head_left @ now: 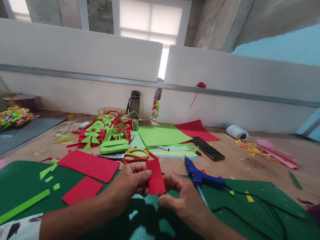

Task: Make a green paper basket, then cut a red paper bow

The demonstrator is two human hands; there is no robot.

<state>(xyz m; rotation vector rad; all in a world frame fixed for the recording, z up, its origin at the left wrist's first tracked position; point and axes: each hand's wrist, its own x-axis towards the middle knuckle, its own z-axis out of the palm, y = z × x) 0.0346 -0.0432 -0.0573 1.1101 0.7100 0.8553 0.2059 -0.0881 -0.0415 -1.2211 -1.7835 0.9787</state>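
Observation:
My left hand [131,183] and my right hand [182,201] meet over the dark green cutting mat [15,185]. Between them stands a small red paper strip [156,176], pinched at its left side by my left thumb and fingers and at its lower right edge by my right thumb and forefinger. The strip is upright and slightly tilted. A blue glue gun [200,174] lies just right of my right hand, its black cord [253,204] trailing across the mat. Yellow-handled scissors [130,155] lie just beyond the strip.
Red paper pieces [89,165] and green strips [21,207] lie on the mat at left. Behind are a heap of red and green paper bows [105,130], green and red sheets [161,134], a black phone [208,148], a dark bottle [134,103], a white roll [236,132] and white partition walls.

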